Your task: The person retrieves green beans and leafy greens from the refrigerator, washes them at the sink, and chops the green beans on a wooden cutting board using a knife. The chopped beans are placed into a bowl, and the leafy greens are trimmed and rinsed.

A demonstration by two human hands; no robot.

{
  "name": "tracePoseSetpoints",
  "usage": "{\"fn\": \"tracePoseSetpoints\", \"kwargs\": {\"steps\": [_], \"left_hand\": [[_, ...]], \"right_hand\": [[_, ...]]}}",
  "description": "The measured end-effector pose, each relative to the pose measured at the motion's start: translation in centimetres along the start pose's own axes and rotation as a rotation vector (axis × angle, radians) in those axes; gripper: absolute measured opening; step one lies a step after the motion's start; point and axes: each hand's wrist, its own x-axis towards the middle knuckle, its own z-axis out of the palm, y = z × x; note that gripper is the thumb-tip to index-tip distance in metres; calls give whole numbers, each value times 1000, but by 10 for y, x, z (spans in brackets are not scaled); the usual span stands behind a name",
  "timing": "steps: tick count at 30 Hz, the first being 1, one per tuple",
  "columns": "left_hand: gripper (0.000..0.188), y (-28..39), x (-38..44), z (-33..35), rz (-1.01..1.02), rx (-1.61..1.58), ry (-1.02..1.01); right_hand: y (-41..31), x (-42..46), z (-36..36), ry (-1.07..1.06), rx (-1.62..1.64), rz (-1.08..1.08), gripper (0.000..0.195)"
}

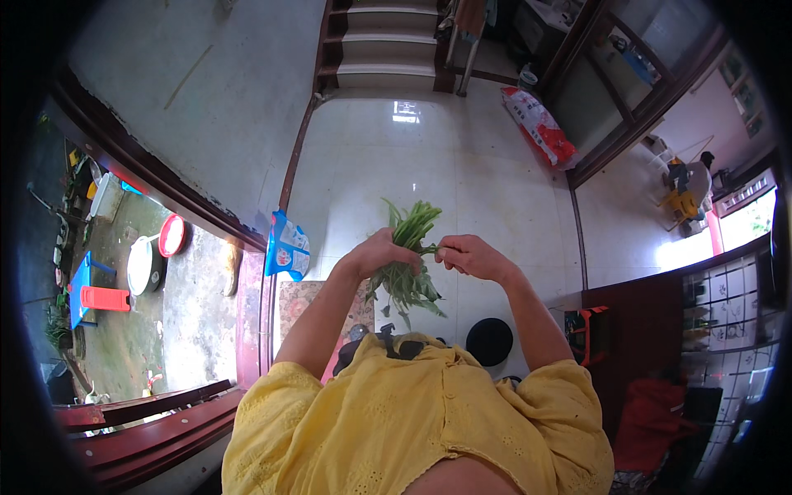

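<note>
My left hand is closed around a bunch of leafy green vegetables, the cut stems pointing away from me and the leaves hanging towards my body. Just right of the bunch, my right hand pinches a thin green stem between thumb and fingers. That stem reaches across to the bunch; whether it is still part of it I cannot tell. Both hands are held in front of my yellow shirt, above the pale tiled floor.
A blue and white plastic bag stands by the doorway at left, near a floral mat. A round black object is close on the right. Stairs rise ahead; a red and white sack lies beside the right doorway.
</note>
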Motion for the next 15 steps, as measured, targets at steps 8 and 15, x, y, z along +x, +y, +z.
{"fn": "tracePoseSetpoints", "kwargs": {"steps": [8,15], "left_hand": [[29,4,-2,6,35,235,-4],[22,-3,10,11,70,16,132]], "right_hand": [[13,7,17,98,-394,-94,24],[67,35,27,508,-366,-340,19]]}}
